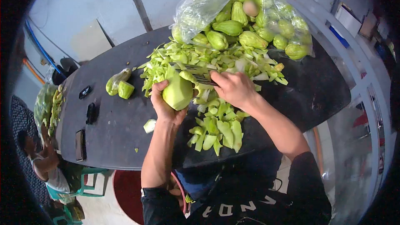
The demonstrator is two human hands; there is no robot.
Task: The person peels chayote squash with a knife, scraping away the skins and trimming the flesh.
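Note:
My left hand (165,107) is wrapped round a pale green, mostly peeled chayote (178,92), holding it up over the table. In my right hand (236,90) is a knife (197,74), its blade lying across the top right of the chayote. A cut piece of peel (187,76) sits at the blade. Behind and below both hands spreads a heap of green peelings (164,60), with a smaller batch of peelings (225,133) near the table's front edge. Whole chayotes (228,28) fill an open clear plastic bag (200,12) at the back.
On the dark table (116,135), two chayote pieces (126,90) and small black objects (91,113) lie to the left, near a dark rectangular case (81,145). A red tub (129,196) stands below. Another person (48,166) sits far left. A metal railing (354,46) borders the right.

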